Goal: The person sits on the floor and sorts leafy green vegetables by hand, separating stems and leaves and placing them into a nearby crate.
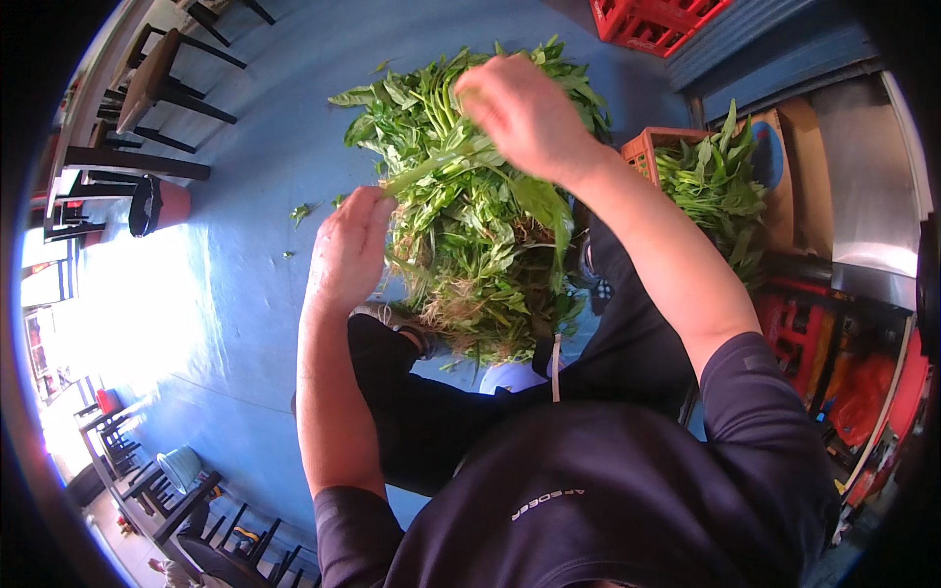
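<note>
A heap of leafy green vegetables [470,242], probably water spinach, lies on the floor between my feet, with pale stems and tangled roots toward me. My left hand [349,246] pinches the end of a long green stalk [430,170] at the heap's left side. That stalk slants up to the right, and its broad leaves droop over the pile. Above the far part of the heap is my right hand [526,121], fingers curled and blurred by motion. Something pale green shows at its fingertips, but whether it grips this is unclear.
An orange plastic crate [639,151] with more greens [709,180] stands at right, near a cardboard box [805,176]. Behind is a red crate [662,26]. At left are a dark stool [151,81] and a lined bin [165,206]. Loose scraps [300,213] dot the blue floor [257,272].
</note>
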The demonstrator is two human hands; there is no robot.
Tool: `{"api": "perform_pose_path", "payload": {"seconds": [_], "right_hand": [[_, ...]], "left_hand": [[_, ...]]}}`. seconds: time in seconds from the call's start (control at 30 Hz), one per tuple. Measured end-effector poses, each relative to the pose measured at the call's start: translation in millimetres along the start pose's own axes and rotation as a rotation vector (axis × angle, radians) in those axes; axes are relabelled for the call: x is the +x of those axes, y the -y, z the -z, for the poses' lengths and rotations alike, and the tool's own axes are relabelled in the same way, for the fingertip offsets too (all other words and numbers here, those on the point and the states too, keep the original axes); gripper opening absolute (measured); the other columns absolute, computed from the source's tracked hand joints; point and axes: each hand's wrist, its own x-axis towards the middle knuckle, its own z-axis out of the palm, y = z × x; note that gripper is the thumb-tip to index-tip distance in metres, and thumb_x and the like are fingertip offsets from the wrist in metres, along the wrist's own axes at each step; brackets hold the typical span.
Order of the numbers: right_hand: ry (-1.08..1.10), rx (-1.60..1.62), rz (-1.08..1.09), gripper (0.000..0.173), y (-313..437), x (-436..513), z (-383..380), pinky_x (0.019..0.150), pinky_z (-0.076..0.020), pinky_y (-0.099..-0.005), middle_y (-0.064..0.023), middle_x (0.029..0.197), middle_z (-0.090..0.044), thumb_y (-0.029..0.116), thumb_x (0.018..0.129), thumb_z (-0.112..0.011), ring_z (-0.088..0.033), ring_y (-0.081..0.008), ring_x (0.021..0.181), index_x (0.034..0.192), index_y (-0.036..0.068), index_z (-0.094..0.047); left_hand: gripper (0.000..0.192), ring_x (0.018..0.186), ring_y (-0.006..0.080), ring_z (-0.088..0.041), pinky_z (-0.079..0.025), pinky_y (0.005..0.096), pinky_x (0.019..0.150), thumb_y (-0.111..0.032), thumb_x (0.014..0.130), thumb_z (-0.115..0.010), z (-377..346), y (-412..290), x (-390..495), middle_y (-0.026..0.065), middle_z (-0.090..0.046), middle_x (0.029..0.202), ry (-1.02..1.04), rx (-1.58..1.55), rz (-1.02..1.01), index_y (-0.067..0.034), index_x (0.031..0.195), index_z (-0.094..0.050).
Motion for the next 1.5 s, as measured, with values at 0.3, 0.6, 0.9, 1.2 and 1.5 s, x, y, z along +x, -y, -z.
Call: {"api": "perform_pose_path", "payload": {"seconds": [0.3,0.6,0.9,1.2,1.5], "right_hand": [[0.163,-0.042,0.104,0.016,25,-21,-33,0.078,-0.0545,-0.0347,-0.0072,0.09,-0.064,0.018,0.094,-0.061,-0.063,-0.0225,0.089,0.106,0.009,-0.066],[0.164,0.627,-0.595,0.014,-18,9,58,0.08,-0.0553,-0.0281,-0.0043,0.102,-0.066,0.016,0.108,-0.046,-0.062,-0.012,0.084,0.115,0.01,-0.056],[-0.001,0.574,-0.84,0.023,-34,3,83,0.065,-0.0499,-0.0255,-0.0017,0.088,-0.067,0.032,0.101,-0.061,-0.061,-0.0112,0.075,0.105,0.011,-0.069],[0.012,0.516,-0.838,0.029,-32,5,119,0.067,-0.0505,-0.0264,-0.0048,0.089,-0.066,0.031,0.103,-0.057,-0.06,-0.0109,0.074,0.108,0.005,-0.068],[-0.058,0.251,-0.571,0.031,-63,-12,95,0.078,-0.0568,-0.0357,-0.0105,0.099,-0.071,0.03,0.105,-0.052,-0.067,-0.0172,0.082,0.116,0.005,-0.067]], "left_hand": [[0.02,0.084,0.037,-0.064,-0.05,0.0402,0.075,-0.02,0.103,-0.054,-27,-20,9,0.0203,-0.065,0.09,-0.059,-0.174,-0.024,-0.001,0.105,-0.062],[0.036,0.119,0.0389,-0.058,-0.048,0.0465,0.102,-0.023,0.098,-0.057,-137,73,-24,0.0228,-0.06,0.126,0.584,0.189,-0.088,-0.006,0.13,-0.059],[0.057,0.128,0.0375,-0.052,-0.037,0.0463,0.112,-0.013,0.089,-0.063,-208,185,108,0.0222,-0.053,0.139,0.318,0.535,0.109,-0.006,0.141,-0.043],[0.052,0.089,0.0328,-0.069,-0.053,0.0458,0.079,-0.037,0.085,-0.077,-181,132,70,0.0179,-0.07,0.099,0.323,0.293,0.254,-0.004,0.121,-0.058],[0.035,0.073,0.0156,-0.06,-0.05,0.0332,0.069,-0.03,0.089,-0.074,-88,35,40,0.0096,-0.068,0.08,0.164,0.023,0.255,0.0,0.106,-0.069]]}}
